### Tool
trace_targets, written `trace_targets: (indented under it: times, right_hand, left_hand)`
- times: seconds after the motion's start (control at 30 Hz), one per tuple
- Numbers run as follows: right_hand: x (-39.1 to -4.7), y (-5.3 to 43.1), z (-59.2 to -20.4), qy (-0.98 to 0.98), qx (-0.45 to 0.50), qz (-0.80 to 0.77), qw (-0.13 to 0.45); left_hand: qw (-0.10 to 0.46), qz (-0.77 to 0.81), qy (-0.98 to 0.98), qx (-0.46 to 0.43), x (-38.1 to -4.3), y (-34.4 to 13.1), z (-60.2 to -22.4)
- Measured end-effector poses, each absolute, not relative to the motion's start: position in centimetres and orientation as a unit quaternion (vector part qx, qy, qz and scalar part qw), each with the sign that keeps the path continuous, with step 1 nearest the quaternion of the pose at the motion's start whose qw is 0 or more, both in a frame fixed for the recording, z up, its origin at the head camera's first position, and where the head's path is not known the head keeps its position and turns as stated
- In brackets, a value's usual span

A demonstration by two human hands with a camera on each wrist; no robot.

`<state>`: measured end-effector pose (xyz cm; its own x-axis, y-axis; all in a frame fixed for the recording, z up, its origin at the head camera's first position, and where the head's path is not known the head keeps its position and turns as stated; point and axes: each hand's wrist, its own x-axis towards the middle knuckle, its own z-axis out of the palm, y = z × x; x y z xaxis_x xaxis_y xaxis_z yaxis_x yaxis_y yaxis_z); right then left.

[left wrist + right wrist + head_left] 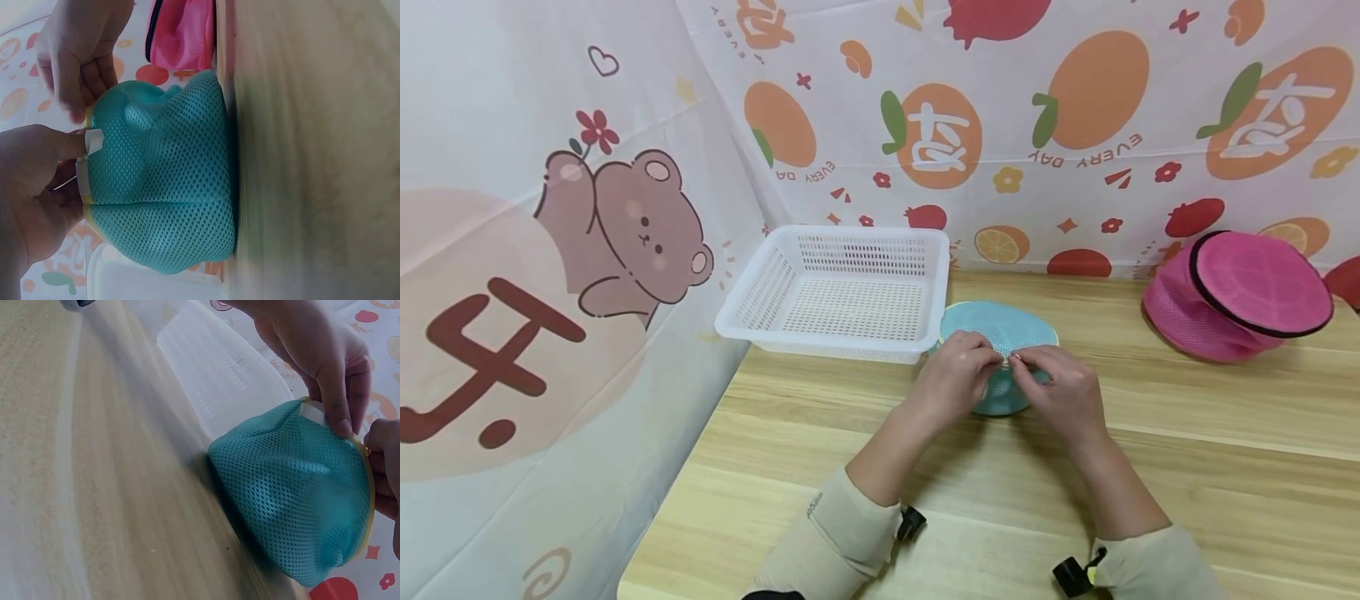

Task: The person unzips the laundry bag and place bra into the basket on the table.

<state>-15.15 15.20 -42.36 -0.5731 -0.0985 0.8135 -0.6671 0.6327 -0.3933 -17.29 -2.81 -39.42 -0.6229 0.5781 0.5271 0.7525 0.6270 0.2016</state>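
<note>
A teal mesh bag (996,321) with a yellow-edged round top stands on the table in front of me. My left hand (953,373) pinches its rim on the near side, thumb beside a white tag (94,141) in the left wrist view. Close against it, my right hand (1066,390) pinches the same edge with thumb and forefinger, their tips meeting near the left fingertips. In the right wrist view the yellow trim (372,494) runs along the bag's rim, and the soft mesh side (281,494) looks dented. The fingertips hide whatever small part lies between them.
A white plastic basket (831,346) with slotted walls stands just left of the teal bag. At the back right sits a pink mesh bag (1180,312) with a black-edged top. Behind the wooden table (985,508) hangs a fruit-print cloth (850,125).
</note>
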Motion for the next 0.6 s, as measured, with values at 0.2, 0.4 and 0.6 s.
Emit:
trace_targets:
  times: [0.2,0.4,0.6]
  right_hand:
    - [-15.2,16.0,-42.2,-0.816,0.218,0.358,0.398]
    - [-15.5,16.5,-42.2,-0.809,0.232,0.359,0.403]
    - [-15.5,16.5,-42.3,-0.805,0.241,0.354,0.41]
  left_hand:
    - [0.209,-0.212,-0.877,-0.377,-17.6,-3.1,-39.1]
    - [0.216,-0.233,-0.868,-0.381,-18.1,-3.2,-39.2]
    - [0.213,-0.25,-0.865,-0.379,-19.1,-3.2,-39.5]
